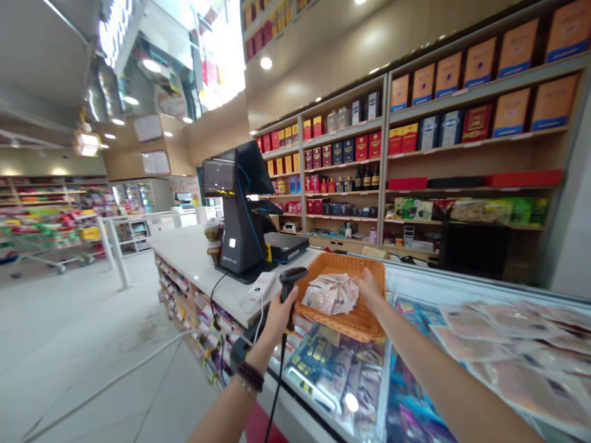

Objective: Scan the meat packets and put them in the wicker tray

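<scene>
Left hand [277,317] clenched on one black corded barcode scanner [292,277]. Right hand [369,288] open, touching one woven orange basket [364,323] holding a pile of clear-wrapped packets [330,294].

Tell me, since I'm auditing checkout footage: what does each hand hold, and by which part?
The left hand grips a black corded barcode scanner by its handle. The right hand is at an orange woven basket's rim; any grip cannot be told.

A black POS terminal [242,209] stands on the white checkout counter [184,252] at twelve o'clock, wooden shelves [344,131] of boxed goods rise at one, shopping carts [46,243] sit at ten
</scene>
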`<state>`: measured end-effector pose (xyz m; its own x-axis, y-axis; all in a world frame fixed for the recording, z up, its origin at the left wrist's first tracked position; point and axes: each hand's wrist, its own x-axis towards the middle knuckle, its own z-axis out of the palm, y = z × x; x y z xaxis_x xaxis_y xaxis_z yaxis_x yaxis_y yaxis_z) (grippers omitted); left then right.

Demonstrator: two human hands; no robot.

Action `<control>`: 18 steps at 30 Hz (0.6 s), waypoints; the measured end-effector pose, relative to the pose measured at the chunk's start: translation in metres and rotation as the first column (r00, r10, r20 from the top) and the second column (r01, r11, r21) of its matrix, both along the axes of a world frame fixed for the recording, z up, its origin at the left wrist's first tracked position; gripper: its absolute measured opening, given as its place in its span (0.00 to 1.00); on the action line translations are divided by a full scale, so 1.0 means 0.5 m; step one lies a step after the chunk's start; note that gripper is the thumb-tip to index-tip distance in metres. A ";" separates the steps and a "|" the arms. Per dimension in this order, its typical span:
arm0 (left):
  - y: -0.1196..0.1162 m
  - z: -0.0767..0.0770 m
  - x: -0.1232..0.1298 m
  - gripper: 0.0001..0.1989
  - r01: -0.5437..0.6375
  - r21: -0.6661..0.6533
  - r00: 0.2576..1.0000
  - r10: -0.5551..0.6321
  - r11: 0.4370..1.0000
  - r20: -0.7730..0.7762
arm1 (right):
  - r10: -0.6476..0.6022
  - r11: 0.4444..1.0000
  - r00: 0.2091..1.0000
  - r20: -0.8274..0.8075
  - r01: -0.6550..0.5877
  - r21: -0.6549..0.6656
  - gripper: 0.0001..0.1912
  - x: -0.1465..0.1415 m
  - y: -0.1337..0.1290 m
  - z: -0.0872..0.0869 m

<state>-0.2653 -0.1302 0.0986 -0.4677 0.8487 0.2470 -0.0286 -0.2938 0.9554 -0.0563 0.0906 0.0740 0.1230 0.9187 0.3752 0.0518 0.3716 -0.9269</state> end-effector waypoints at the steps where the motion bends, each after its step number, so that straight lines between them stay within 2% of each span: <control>1: -0.001 -0.001 0.005 0.37 0.007 -0.003 1.000 -0.007 1.000 -0.007 | -0.055 0.998 0.998 0.004 0.055 -0.021 0.25 0.024 0.002 -0.003; 5: 0.003 0.002 0.036 0.38 0.057 -0.020 0.998 -0.058 0.998 -0.027 | -0.140 0.990 0.989 -0.036 0.139 -0.019 0.23 0.142 -0.010 0.000; 10: 0.018 0.021 0.106 0.38 0.139 -0.041 0.989 -0.141 0.989 -0.038 | -0.254 0.967 0.967 0.002 0.254 0.026 0.20 0.330 -0.067 0.024; 15: 0.044 0.052 0.223 0.38 0.307 0.027 0.952 -0.307 0.951 0.000 | -0.406 0.910 0.910 0.086 0.393 0.134 0.20 0.548 -0.159 0.044; 18: 0.053 0.060 0.311 0.37 0.421 0.049 0.905 -0.423 0.906 0.042 | -0.541 0.840 0.818 0.197 0.512 0.181 0.19 0.679 -0.228 0.049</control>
